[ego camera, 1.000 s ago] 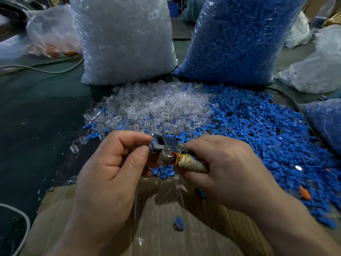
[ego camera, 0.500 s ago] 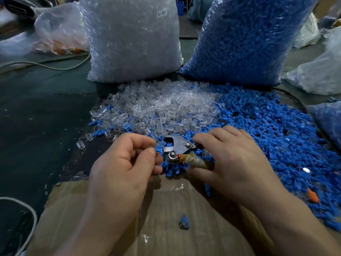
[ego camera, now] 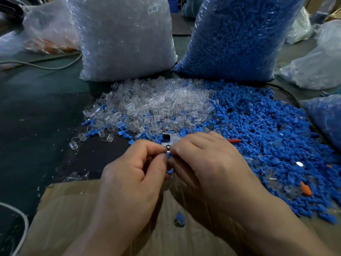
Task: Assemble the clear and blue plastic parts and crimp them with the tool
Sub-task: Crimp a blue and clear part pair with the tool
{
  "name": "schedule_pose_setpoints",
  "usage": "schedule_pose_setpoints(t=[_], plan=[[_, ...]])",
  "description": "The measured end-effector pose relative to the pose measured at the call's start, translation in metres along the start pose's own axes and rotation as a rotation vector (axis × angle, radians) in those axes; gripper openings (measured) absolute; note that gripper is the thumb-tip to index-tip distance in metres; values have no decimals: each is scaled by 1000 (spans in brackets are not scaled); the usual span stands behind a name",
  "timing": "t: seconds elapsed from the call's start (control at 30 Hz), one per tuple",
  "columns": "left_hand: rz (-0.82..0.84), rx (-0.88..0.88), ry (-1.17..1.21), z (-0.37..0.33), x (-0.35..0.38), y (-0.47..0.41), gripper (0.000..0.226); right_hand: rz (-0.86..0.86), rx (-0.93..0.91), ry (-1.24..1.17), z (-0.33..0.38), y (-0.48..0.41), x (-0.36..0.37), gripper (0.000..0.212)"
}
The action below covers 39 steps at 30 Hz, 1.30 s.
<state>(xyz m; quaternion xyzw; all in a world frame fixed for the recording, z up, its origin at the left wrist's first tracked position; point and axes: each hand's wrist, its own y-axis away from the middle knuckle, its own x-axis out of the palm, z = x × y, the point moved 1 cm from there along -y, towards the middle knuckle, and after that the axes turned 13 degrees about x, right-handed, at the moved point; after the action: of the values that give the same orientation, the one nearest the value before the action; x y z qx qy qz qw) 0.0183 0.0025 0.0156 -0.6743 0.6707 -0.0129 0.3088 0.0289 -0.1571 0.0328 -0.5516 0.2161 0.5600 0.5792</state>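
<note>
One tool [ego camera: 170, 140], head pointing away-left, gripped by left hand [ego camera: 129, 174] and right hand [ego camera: 208, 163].

Left hand [ego camera: 132, 174] and right hand [ego camera: 208, 169] drawn together, fingertips [ego camera: 162, 151] meeting at tool [ego camera: 170, 140] head; its handle now hidden.

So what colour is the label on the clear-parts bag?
The label is white with dark lettering; head view.

Clear parts [ego camera: 156, 106] glint beside a vivid blue pile [ego camera: 258, 130] on a dark green table [ego camera: 36, 108]; the tool [ego camera: 170, 140] is silver (its handle tip [ego camera: 234, 140] apparently red), cardboard [ego camera: 64, 209] brown.
</note>
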Motion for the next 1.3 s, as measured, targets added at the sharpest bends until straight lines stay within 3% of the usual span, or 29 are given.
schedule_pose_setpoints(t=[0.17, 0.3, 0.47, 0.67, 0.9, 1.07, 1.3], plan=[[-28, -107, 191, -7, -5, -5, 29, 22, 12, -87, 1, 1, -5, 18], [138, -248, 180, 1, -8, -8, 51, 88, -26, -137, 6, 1, -3, 22], [137, -496, 512, -3, 1, -8, 50, 48, -38, -185, 9, -1, -4, 27], [99, -189, 411, 3, 0, -8, 37, 51, 91, -303, 15, 1, -4, 30], [89, -301, 604, -4, 4, -9, 51, 33, -7, -264, 12, 0, -4, 27], [82, -184, 534, -10, 6, -7, 42, -30, 59, -355, 14, 2, -4, 27], [-12, -122, 503, -15, 6, -3, 47, 14, 132, -476, 18, 4, -8, 34]])
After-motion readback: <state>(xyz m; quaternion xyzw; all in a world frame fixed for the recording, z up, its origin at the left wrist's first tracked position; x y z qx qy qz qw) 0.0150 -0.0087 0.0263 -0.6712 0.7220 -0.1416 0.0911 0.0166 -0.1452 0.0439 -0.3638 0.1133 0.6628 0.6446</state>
